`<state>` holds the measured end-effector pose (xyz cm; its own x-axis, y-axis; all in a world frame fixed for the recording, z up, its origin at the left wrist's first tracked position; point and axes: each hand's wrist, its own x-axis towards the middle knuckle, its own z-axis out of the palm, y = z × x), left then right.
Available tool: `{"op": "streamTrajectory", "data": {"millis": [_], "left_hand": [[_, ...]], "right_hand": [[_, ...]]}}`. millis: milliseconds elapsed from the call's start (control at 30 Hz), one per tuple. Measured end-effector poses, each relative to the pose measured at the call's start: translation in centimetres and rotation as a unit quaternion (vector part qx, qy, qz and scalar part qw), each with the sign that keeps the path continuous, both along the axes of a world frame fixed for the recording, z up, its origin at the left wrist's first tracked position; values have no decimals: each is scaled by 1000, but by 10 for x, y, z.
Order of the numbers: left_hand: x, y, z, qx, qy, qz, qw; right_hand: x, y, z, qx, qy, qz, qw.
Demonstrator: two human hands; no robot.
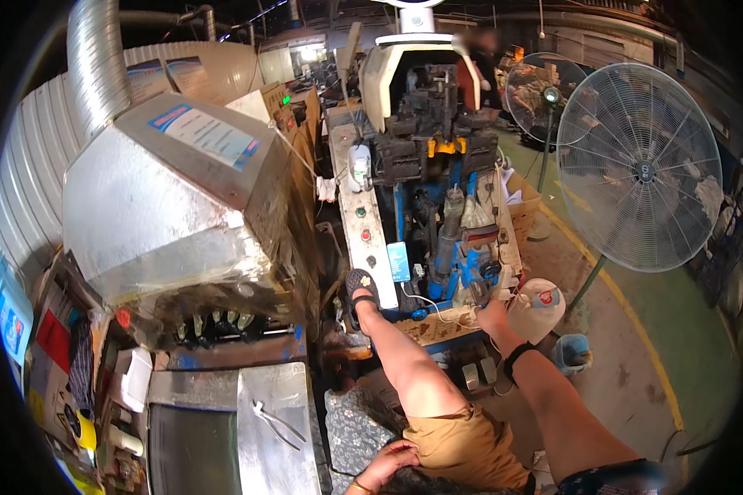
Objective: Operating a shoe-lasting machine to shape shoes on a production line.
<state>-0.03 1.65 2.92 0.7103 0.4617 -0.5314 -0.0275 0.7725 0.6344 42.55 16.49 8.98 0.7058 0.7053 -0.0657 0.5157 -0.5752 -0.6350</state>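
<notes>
My right hand (493,318), with a black band at the wrist, reaches to the near right corner of a dark machine with blue parts (450,239). Its fingers are bent round something small there that they largely hide. My left hand (394,462) rests on my lap against the tan shorts (462,441), its fingers loosely extended and nothing visible in them. My sandalled foot (362,290) is propped on the machine's pale left side panel (370,223), which carries a few buttons. A phone-like light blue rectangle (398,261) with a white cable stands beside that panel.
Left stands a metal hood (165,190) with a duct; pliers (276,425) lie on a metal sheet (256,462) below it. A large fan (644,169), a round white lid-like top (538,309) and a blue bucket (571,355) are right. Another person (483,70) is at the back.
</notes>
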Motion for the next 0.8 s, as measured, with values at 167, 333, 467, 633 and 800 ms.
{"op": "streamTrajectory", "data": {"millis": [167, 333, 467, 633, 800], "left_hand": [[-1, -7, -22, 2, -23, -4, 1000], [6, -18, -25, 6, 8, -3, 1000], [16, -31, -28, 78, -47, 24, 996], [23, -43, -29, 61, -52, 1, 997], [12, -35, -30, 62, -38, -4, 997]], "right_hand": [[-6, -2, 9, -4, 14, -3, 1000], [10, 7, -13, -28, -40, -12, 999], [32, 14, -34, -2, -157, -17, 988], [37, 14, -25, -38, -58, 24, 997], [15, 14, -13, -39, -95, 15, 995]]}}
